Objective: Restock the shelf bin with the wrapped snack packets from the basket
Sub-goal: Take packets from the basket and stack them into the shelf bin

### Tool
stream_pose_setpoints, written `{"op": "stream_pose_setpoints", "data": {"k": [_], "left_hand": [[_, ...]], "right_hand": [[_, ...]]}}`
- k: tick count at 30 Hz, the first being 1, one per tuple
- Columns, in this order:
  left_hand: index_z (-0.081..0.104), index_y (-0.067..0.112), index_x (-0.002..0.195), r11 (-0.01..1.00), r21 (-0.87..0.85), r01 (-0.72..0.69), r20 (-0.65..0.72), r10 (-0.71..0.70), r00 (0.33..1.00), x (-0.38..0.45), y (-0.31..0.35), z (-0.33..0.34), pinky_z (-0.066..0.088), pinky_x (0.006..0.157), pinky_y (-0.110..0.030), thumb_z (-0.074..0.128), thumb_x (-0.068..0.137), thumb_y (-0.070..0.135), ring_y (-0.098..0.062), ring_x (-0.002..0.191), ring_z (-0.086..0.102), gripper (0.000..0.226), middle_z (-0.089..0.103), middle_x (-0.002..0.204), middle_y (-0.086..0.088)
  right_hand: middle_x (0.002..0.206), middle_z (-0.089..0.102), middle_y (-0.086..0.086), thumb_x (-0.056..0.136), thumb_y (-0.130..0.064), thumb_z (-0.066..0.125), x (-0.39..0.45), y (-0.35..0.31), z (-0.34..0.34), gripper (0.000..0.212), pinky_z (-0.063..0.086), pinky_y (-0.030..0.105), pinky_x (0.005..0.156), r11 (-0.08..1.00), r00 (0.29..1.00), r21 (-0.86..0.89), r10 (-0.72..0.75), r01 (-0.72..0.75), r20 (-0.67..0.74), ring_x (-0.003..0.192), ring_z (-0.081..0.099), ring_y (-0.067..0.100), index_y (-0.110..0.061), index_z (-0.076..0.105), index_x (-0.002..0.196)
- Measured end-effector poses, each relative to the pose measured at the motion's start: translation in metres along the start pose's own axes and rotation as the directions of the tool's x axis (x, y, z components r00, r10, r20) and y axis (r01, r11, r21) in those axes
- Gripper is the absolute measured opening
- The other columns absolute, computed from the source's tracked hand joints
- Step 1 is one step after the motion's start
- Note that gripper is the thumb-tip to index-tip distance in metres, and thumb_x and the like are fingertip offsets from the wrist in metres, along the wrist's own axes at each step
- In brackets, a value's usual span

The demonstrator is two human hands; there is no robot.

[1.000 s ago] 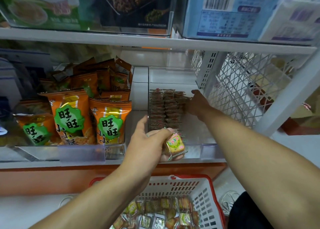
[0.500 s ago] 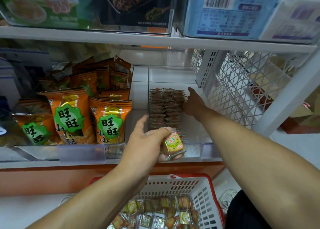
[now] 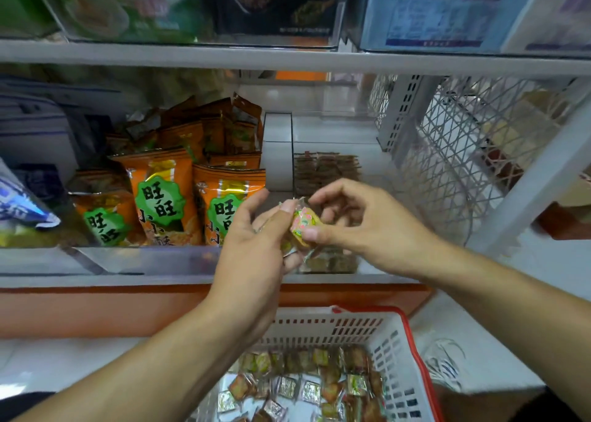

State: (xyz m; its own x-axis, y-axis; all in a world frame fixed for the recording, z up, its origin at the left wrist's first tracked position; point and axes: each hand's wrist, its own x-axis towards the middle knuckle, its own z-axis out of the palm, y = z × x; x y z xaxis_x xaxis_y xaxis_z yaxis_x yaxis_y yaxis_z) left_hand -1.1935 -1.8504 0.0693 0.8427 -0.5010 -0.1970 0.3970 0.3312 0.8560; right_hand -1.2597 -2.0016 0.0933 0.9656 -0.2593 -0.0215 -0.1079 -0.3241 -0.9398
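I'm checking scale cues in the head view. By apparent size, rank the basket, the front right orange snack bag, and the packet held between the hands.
1. Basket, though partly cut off and nearest the camera.
2. Orange snack bag, partly hidden by the left hand.
3. Packet, pinched by both hands; the right hand covers one edge.

Orange snack bags [image 3: 166, 197] left on shelf; wire mesh panel [image 3: 447, 153] right.

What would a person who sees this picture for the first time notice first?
First the two hands, left hand and right hand, meeting at the centre and pinching one small packet between them. Next the orange bags with green labels, on the shelf at left. Then the red-rimmed basket below, holding many small packets.
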Motion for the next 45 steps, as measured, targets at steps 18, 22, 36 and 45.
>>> {"op": "stream_pose_setpoints", "data": {"k": [18, 22, 36, 45], "left_hand": [[0.06, 0.017, 0.131, 0.998, 0.03, 0.057, 0.135, -0.061, 0.989, -0.015, -0.015, 0.006, 0.058, 0.093, -0.046, 0.054, 0.09, 0.035, -0.025, 0.111, 0.072, 0.045, 0.075, 0.12, -0.006], [0.057, 0.021, 0.135, 0.996, 0.078, 0.044, 0.19, -0.058, 0.98, -0.016, -0.019, 0.006, 0.053, 0.094, -0.039, 0.042, 0.105, 0.009, -0.021, 0.119, 0.068, 0.035, 0.073, 0.127, 0.0], [0.053, 0.037, 0.137, 0.873, 0.353, -0.337, 0.274, 0.248, 0.929, -0.017, -0.015, 0.015, 0.051, 0.104, -0.027, 0.054, 0.096, 0.035, 0.0, 0.126, 0.058, 0.04, 0.063, 0.134, 0.024], [0.031, 0.044, 0.15, 0.67, 0.69, -0.275, 0.105, 0.283, 0.953, -0.009, -0.027, 0.012, 0.025, 0.108, -0.018, 0.069, 0.095, 0.027, 0.014, 0.13, 0.036, 0.069, 0.039, 0.146, 0.03]], "right_hand": [[0.099, 0.071, 0.004, 0.078, 0.011, 0.076, -0.024, 0.008, -0.008, 0.051, 0.057, 0.024, 0.076, 0.949, 0.987, 0.273, 0.157, -0.157, 0.023, 0.081, 0.069, 0.011, -0.017, 0.063, 0.118], [0.108, 0.075, 0.009, 0.076, 0.007, 0.079, -0.022, 0.008, -0.015, 0.061, 0.059, 0.026, 0.081, 0.917, 0.976, 0.332, 0.21, -0.218, 0.061, 0.09, 0.073, 0.016, -0.019, 0.057, 0.126], [0.119, 0.069, 0.014, 0.073, -0.001, 0.082, 0.001, 0.008, -0.052, 0.067, 0.058, 0.038, 0.093, 0.946, 0.98, 0.294, 0.089, -0.139, 0.176, 0.107, 0.07, 0.026, -0.017, 0.059, 0.134], [0.102, 0.073, 0.004, 0.078, -0.011, 0.082, 0.052, 0.059, -0.089, 0.034, 0.047, 0.021, 0.07, 0.789, 0.928, -0.539, 0.104, -0.296, -0.357, 0.09, 0.068, 0.014, -0.013, 0.071, 0.111]]}}
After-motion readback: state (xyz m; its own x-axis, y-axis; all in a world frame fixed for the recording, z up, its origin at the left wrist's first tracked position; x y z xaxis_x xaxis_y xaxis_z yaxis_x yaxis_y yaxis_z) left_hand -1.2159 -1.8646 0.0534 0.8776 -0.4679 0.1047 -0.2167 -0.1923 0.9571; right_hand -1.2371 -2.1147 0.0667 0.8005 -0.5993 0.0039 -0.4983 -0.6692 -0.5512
